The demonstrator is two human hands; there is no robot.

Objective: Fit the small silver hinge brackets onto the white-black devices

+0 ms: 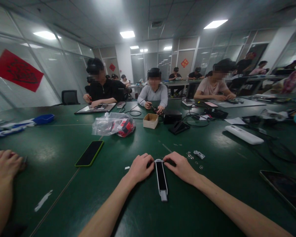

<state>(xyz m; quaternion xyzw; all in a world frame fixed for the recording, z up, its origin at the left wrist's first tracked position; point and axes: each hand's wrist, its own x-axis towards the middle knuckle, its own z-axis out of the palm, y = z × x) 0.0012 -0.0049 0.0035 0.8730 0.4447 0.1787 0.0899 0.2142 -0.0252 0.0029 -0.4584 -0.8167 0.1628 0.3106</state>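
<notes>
A long narrow black and white device (161, 179) lies on the green table (64, 158), pointing away from me. My left hand (140, 168) has its fingers curled against the left side of the device's far end. My right hand (180, 167) pinches the same far end from the right. Several small screws and a small grey metal part (199, 154) lie just right of my right hand.
A phone in a green case (89, 153) lies to the left, a plastic bag of parts (113, 124) and a small cardboard box (150, 120) beyond. A white remote-like bar (244, 134) and a tablet (284, 189) lie right. Another person's hand (2, 168) rests at far left. Other people sit opposite.
</notes>
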